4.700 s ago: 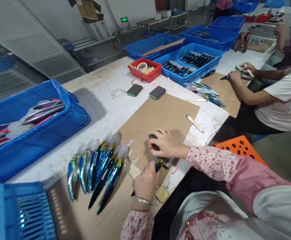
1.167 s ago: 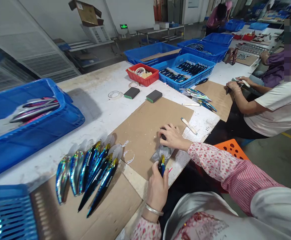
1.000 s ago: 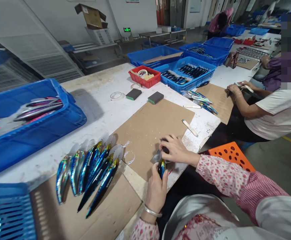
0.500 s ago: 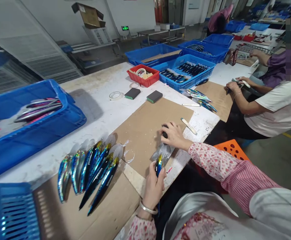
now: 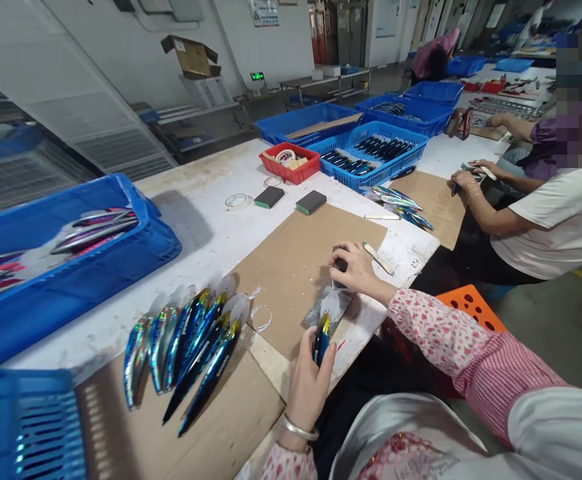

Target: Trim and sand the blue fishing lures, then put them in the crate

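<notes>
My left hand [image 5: 309, 383] is closed around the tail of a shiny blue-green fishing lure [image 5: 321, 335] that lies on the brown cardboard sheet [image 5: 291, 260] near the table's front edge. A clear silvery lip [image 5: 331, 303] shows at the lure's far end. My right hand [image 5: 355, 268] presses a dark sanding block [image 5: 339, 261] onto that far end, fingers curled over it. A row of several finished lures [image 5: 185, 347] lies to the left on another cardboard.
A blue crate with pink-silver lures [image 5: 65, 260] sits at left, a blue basket [image 5: 25, 427] at the bottom left. Two sponge blocks [image 5: 311, 201], a tape roll [image 5: 236, 200], a red tray [image 5: 289, 162] and blue crates [image 5: 371, 150] lie beyond. A wooden stick [image 5: 378, 258] lies nearby. A co-worker [image 5: 545, 213] sits at right.
My right hand with the block has slid away from me along the lure since a second ago, baring more of the clear lip. My left hand keeps its hold.
</notes>
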{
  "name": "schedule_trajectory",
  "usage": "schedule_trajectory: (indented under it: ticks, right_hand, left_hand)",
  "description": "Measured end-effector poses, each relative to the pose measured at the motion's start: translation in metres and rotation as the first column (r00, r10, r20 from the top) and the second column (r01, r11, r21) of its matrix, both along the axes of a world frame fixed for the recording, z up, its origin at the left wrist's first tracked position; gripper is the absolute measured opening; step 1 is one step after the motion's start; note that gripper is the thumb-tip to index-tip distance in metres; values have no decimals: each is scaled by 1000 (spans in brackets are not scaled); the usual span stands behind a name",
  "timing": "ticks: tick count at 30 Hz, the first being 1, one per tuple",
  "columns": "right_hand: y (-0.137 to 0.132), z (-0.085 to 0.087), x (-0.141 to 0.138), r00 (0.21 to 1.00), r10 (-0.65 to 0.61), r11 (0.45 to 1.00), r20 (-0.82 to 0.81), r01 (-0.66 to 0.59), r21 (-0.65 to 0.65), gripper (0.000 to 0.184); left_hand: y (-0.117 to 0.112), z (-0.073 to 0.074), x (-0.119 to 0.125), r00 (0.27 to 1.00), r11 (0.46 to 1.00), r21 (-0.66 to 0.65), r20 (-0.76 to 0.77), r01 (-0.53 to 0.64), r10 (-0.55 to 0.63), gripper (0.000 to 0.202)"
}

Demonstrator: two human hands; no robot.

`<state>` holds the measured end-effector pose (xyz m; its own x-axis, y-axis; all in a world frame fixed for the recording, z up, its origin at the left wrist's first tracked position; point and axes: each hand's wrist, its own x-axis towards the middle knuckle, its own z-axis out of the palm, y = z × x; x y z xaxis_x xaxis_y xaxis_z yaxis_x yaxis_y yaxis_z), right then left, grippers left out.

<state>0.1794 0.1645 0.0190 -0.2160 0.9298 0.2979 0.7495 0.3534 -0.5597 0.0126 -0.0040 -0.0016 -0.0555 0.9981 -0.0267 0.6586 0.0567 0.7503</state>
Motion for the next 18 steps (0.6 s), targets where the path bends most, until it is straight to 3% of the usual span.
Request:
schedule_trajectory:
  ticks: [3,6,8,9,11,13,16,18]
  right_hand:
    - [-1,4,1,992,-10,1000,-129,13,18,13]
    - [-6,6,-8,988,21,999,-154,-16,34,14]
    - [-10,5,-15,992,51,998,-114,-46,43,16]
    - [-13,5,-18,995,65,997,-79,-62,47,17]
    - [-19,5,-22,996,84,995,11,-84,52,18]
    - [-23,5,-21,990,91,994,105,-97,48,18]
    - [-23,3,-17,981,81,995,179,-89,42,16]
    - [-25,-1,-15,982,61,997,181,-68,36,15]
  left_hand:
    - [3,8,-5,941,996,56,-336,64,-42,46]
    - [8,10,-6,720,997,44,-694,64,-16,50]
    - [10,8,-2,600,995,39,-799,93,-25,48]
    - [10,7,0,576,994,36,-817,107,-32,47]
    - [9,6,4,602,995,23,-797,102,-44,45]
    - [8,9,4,728,995,-2,-681,99,-74,44]
    - [10,16,-3,940,982,-90,-286,167,-186,43]
    - [13,19,-10,974,948,-225,40,226,-223,48]
